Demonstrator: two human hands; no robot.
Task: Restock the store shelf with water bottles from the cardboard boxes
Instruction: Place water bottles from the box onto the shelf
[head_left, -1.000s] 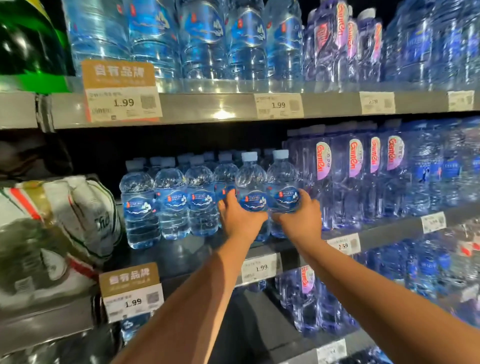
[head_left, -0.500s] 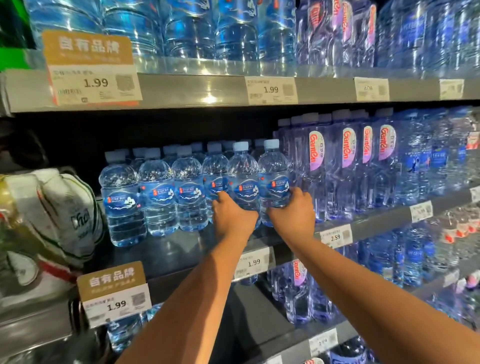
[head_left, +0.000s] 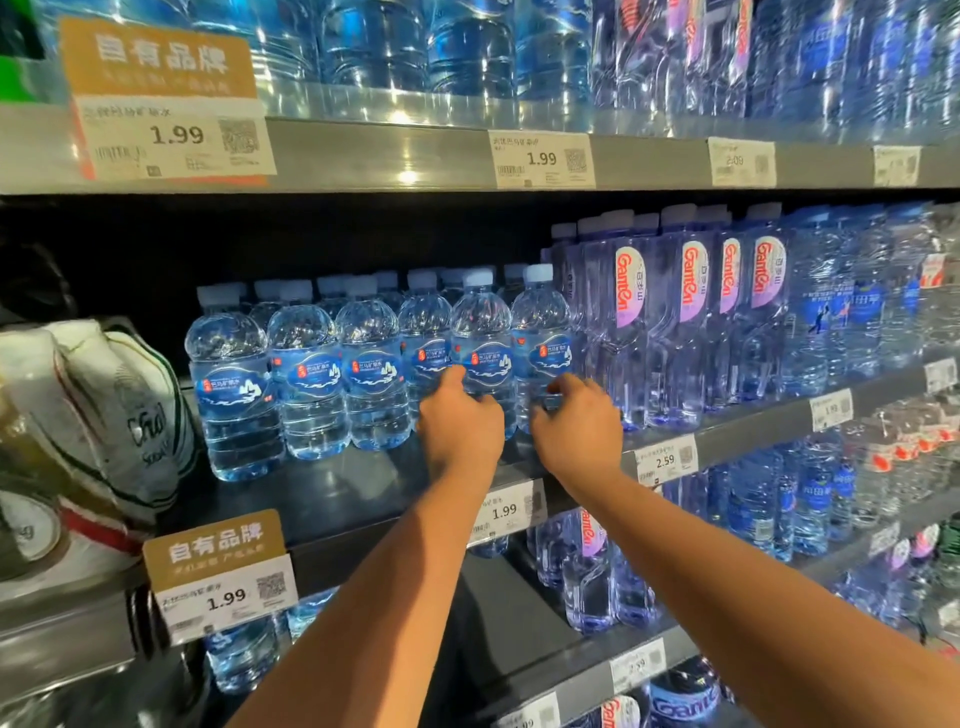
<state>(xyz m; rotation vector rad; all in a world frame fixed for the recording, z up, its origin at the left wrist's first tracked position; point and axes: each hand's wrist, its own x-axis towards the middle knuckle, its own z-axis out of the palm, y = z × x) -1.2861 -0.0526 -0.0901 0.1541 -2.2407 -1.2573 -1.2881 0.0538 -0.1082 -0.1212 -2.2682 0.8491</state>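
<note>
Clear, blue-labelled water bottles (head_left: 480, 353) stand beside the Ganten bottles (head_left: 691, 317). Left hand (head_left: 460, 428) loosely cups one; right hand (head_left: 576, 431) is open, fingers curled beside its neighbour.

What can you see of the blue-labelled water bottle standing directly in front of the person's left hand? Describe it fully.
The blue-labelled water bottle is small, clear plastic, with a pale cap, a ribbed domed shoulder and a dark blue label bearing a white mountain motif. It stands upright on the middle shelf, in the front row beside matching bottles. It looks full and sealed. The left hand covers its lower body, fingers loose against it; the base is hidden.
</note>
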